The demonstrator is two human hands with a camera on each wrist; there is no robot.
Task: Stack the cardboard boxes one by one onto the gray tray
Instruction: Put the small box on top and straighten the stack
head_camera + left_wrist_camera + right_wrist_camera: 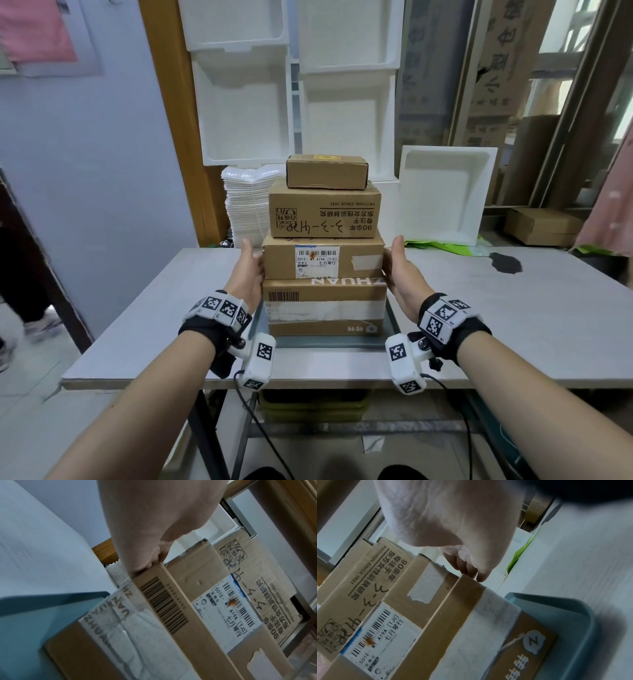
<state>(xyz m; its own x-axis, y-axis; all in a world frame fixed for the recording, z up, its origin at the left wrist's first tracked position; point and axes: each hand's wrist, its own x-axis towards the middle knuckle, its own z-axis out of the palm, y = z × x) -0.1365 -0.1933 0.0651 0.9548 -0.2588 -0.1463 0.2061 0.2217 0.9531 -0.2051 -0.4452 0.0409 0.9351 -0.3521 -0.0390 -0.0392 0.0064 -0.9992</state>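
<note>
Gray counter [479, 308]: 4 cardboard boxes [323, 260] stacked on gray tray [393, 327]; left hand [247, 274] and right hand [401, 270], grip released, flat palms squaring stack; stacking looks complete.

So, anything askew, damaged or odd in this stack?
Stack on the tray is roughly aligned. The third box sits upside down, its print inverted. The second box has torn tape and a brown stain on its label. The left hand and right hand flank the stack.
</note>
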